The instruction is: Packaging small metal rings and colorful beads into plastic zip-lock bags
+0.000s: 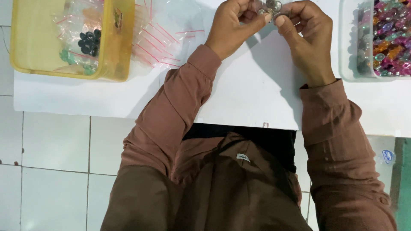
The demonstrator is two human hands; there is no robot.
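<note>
Two hands meet at about 12 o'clock: the left hand [233,25] and right hand [306,36] both pinch a small clear bag of silvery round bits [270,7] between fingertips, right at the top edge. At 10 o'clock a yellow tub [115,55] holds little bags with black and green beads, and loose red-striped zip bags [158,42] lie just beside it. At 2 o'clock there's a clear tub of shiny multicoloured pieces [387,38]. It all sits on a white tabletop [248,94] over a white tiled floor [55,171].

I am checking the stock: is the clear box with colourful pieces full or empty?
Nearly full: the clear box on the right holds colourful pieces heaped close to its rim.
</note>
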